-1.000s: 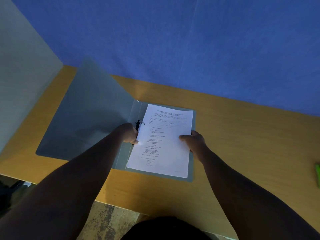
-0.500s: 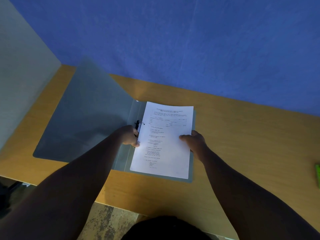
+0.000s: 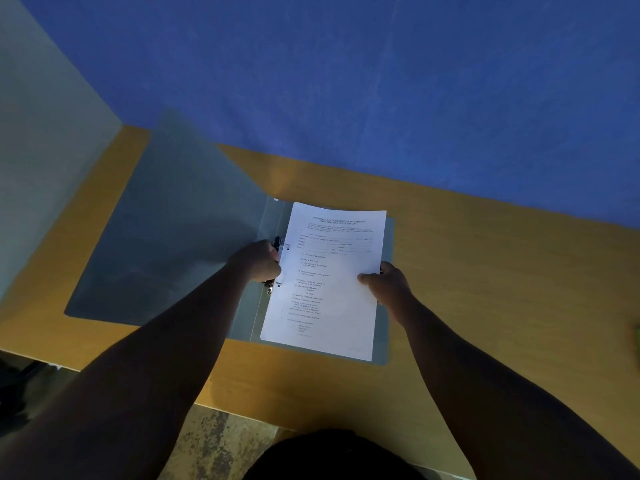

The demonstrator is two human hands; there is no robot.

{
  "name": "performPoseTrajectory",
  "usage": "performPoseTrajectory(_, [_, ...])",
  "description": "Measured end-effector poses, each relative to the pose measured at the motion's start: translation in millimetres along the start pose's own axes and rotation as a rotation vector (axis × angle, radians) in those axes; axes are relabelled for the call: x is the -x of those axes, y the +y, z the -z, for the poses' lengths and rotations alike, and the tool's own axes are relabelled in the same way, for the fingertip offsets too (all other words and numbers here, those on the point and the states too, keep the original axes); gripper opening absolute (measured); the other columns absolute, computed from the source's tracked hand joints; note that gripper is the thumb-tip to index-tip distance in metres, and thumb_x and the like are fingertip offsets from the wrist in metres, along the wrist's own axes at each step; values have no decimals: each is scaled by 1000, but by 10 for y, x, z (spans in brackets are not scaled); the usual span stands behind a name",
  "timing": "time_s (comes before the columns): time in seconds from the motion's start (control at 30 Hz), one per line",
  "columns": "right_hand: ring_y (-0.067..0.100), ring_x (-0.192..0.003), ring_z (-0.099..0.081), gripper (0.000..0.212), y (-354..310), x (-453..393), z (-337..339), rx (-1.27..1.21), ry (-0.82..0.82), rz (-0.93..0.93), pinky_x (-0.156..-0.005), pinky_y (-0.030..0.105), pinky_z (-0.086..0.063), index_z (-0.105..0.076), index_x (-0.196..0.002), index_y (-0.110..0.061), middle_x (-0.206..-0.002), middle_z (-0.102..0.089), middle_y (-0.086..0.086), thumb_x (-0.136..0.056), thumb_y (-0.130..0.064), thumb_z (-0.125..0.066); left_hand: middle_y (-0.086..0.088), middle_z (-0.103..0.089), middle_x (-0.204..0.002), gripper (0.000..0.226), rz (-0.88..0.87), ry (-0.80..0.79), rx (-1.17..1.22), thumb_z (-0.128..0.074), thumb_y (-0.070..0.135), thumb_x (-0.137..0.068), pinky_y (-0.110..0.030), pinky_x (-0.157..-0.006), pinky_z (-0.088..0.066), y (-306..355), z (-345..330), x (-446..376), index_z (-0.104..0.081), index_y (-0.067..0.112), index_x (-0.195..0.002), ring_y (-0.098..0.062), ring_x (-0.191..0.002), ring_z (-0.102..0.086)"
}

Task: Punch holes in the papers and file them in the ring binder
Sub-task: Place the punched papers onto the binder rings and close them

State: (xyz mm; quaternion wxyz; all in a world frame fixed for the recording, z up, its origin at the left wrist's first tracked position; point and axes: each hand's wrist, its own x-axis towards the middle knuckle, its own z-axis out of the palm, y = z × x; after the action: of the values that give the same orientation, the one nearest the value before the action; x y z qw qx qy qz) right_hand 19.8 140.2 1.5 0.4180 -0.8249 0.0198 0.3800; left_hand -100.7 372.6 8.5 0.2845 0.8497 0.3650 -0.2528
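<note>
A grey ring binder [image 3: 166, 244] lies open on the wooden desk, its front cover spread out to the left. White printed papers [image 3: 329, 282] rest on its right half, their punched left edge at the metal ring mechanism [image 3: 278, 245]. My left hand [image 3: 258, 259] is closed around that mechanism at the papers' left edge. My right hand [image 3: 388, 282] pinches the papers' right edge, thumb on top. The lower ring is partly hidden by my left hand.
The orange-brown desk [image 3: 485, 289] meets a blue wall behind and a pale partition [image 3: 41, 161] on the left. A small green object [image 3: 637, 336] shows at the right edge of view. The desk's near edge runs just below the binder.
The papers have shifted slightly up and left toward the rings. Both hands stay at the papers' edges.
</note>
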Motion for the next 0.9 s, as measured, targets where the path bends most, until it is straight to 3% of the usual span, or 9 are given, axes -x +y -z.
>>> performPoseTrajectory(0.03, [21, -94, -63, 35, 2, -7, -8, 13, 3, 1, -70, 29, -50, -61, -120, -16, -110, -65, -1, -85, -18, -67, -11, -62, -79, 8, 4, 16, -3, -59, 11, -75, -26, -62, -39, -1, -6, -2, -62, 6, -81, -21, -71, -57])
performPoseTrajectory(0.1, [21, -94, -63, 36, 8, -28, -23, 36, 9, 11, -73, 30, -51, -60, -120, -16, -114, -66, 0, -85, -19, -66, -3, -59, -67, 11, 14, 65, 9, -65, 16, -74, -23, -56, -38, -20, -44, -22, -59, 8, -70, -18, -65, -57])
performPoseTrajectory(0.2, [21, -97, -62, 36, 25, -55, -35, 65, 20, 25, -75, 30, -51, -60, -121, -16, -117, -66, 0, -86, -19, -66, -1, -66, -74, 13, 25, 168, 33, -73, 21, -73, -25, -60, -47, -43, -104, -18, -65, 13, -79, -18, -72, -64])
performPoseTrajectory(0.37, [23, -98, -62, 36, 52, -104, -62, 98, 48, 42, -73, 28, -50, -59, -122, -15, -119, -66, 3, -86, -18, -65, 0, -67, -75, 18, 41, 247, 10, -77, 22, -73, -30, -68, -55, -62, -171, -18, -62, 13, -76, -21, -76, -66])
performPoseTrajectory(0.53, [19, -90, -58, 38, 95, -148, -94, 167, 127, 38, -55, 19, -42, -56, -124, -17, -120, -65, 1, -86, -19, -63, 3, -64, -78, 26, 72, 280, -18, -82, 26, -72, -28, -66, -52, -13, -152, 19, -60, 15, -82, -21, -83, -68])
performPoseTrajectory(0.67, [23, -94, -62, 37, 110, -196, -142, 245, 178, 48, -63, 24, -52, -56, -117, -18, -116, -65, 1, -82, -17, -64, -1, -69, -109, 51, 86, 308, 15, -85, 29, -70, -33, -76, -56, -6, -170, -3, -59, 14, -111, -21, -101, -67])
performPoseTrajectory(0.77, [25, -94, -64, 41, 102, -234, -182, 328, 234, 45, -71, 33, -59, -58, -112, -18, -113, -64, 3, -72, -22, -64, -3, -68, -115, 51, 86, 338, 33, -81, 32, -76, -35, -81, -55, -20, -196, -1, -57, 13, -117, -24, -106, -66])
performPoseTrajectory(0.9, [28, -102, -57, 41, 78, -215, -182, 411, 306, 24, -85, 40, -56, -55, -114, -12, -114, -52, 8, -74, -17, -63, -4, -67, -117, 47, 90, 376, 46, -76, 36, -82, -35, -81, -55, -30, -220, 2, -56, 13, -118, -24, -107, -66])
